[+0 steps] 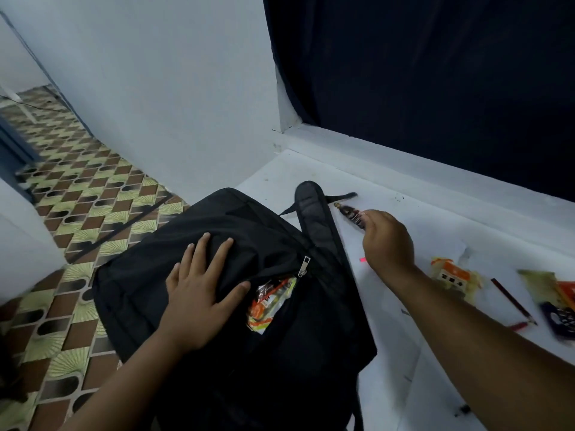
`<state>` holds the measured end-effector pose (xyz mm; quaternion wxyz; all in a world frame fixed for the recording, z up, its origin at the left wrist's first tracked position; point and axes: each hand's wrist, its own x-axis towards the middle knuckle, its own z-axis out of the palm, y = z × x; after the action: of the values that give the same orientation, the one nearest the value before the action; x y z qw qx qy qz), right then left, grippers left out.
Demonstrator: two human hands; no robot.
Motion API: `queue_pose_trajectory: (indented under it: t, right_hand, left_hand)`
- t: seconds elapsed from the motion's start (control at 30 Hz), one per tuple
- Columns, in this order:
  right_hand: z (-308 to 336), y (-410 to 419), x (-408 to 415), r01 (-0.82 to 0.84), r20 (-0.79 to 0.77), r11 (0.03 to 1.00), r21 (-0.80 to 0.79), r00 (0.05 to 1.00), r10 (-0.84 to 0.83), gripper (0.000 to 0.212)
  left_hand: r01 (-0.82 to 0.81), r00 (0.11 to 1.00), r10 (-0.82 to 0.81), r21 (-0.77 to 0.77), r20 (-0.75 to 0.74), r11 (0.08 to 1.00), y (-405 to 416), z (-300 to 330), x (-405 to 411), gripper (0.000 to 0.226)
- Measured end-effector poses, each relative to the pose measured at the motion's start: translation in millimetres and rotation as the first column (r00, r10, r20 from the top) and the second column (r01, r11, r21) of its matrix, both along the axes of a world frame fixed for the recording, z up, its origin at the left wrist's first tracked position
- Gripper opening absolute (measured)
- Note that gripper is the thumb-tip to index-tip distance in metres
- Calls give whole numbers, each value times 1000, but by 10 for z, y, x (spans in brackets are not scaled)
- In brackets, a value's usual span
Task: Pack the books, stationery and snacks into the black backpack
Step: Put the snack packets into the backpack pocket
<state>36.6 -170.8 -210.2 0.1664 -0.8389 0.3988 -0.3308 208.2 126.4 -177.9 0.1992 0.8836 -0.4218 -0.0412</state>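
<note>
The black backpack (236, 321) lies on the edge of a white table (404, 219). Its front pocket is unzipped, and orange-and-white snack packets (269, 301) show in the opening. My left hand (202, 284) rests flat on the bag above that pocket, fingers spread. Over to the right of the shoulder strap (314, 213), my right hand (387, 241) pinches the near end of a dark snack bar (351, 214) lying on the table.
At the table's right lie a yellow-orange snack packet (454, 276), a dark red pencil (513, 301), more packets (557, 293) and a small pink eraser (363, 260). A dark curtain (435, 88) hangs behind. Patterned floor tiles (77, 213) lie to the left.
</note>
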Motion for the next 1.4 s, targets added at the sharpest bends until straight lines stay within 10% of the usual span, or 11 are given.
queue_pose_trajectory:
  t: [0.27, 0.5, 0.63, 0.77, 0.93, 1.1, 1.27, 1.4]
  right_hand:
    - [645, 1060, -329, 45, 403, 977, 209, 906, -129, 25]
    - [808, 1895, -423, 12, 420, 918, 397, 887, -194, 22]
    - [740, 2165, -401, -59, 286, 725, 686, 938, -195, 25]
    - [528, 2286, -294, -8, 33, 662, 749, 999, -26, 30]
    - [439, 2325, 70, -55, 251, 547, 835, 924, -290, 28]
    - [475, 2548, 480, -163, 409, 576, 801, 852, -327, 27]
    - [444, 2484, 399, 57, 157, 838, 543, 973, -168, 9]
    - [435, 2625, 281, 91, 201, 946, 311, 967, -160, 34]
  left_hand:
    - [51, 998, -52, -35, -22, 998, 47, 64, -19, 89]
    - [237, 969, -191, -366, 158, 900, 153, 27, 1, 34]
    - [325, 945, -304, -433, 120, 841, 173, 100, -8, 7]
    - [346, 928, -373, -418, 18, 840, 124, 219, 63, 11]
    - [364, 860, -482, -458, -170, 811, 102, 398, 90, 17]
    - [318, 771, -540, -530, -339, 786, 54, 556, 44, 19]
    - [155, 651, -519, -572, -554, 805, 79, 577, 95, 17]
    - [83, 569, -532, -600, -626, 795, 136, 641, 60, 13]
